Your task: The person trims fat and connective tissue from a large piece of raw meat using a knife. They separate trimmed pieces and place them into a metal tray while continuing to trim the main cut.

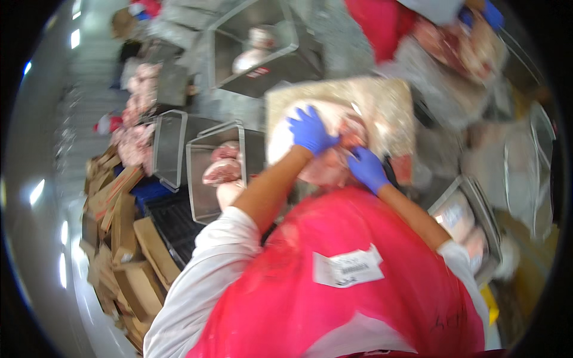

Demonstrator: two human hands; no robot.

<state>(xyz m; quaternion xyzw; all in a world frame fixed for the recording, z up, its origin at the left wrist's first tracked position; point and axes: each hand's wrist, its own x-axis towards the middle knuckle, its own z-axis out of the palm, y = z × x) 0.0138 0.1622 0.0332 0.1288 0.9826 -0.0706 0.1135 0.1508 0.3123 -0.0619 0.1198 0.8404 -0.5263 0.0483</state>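
Note:
A large piece of pale pork with red flesh [280, 132] lies on a worn, light-coloured cutting board [382, 95] in front of me. My left hand [311, 132] in a blue glove presses on its pale surface, fingers spread open. My right hand [367, 168], also gloved in blue, is at the lower right of the red flesh, fingers curled closed; what they hold, if anything, is hidden and blurred.
Metal bins with meat [213, 143] stand left and behind, another [480, 203] at right. Pork pieces [134, 143] and cardboard boxes [128, 250] line the left. At upper right, a co-worker's gloved hand [490, 17] is over meat [441, 45] on plastic.

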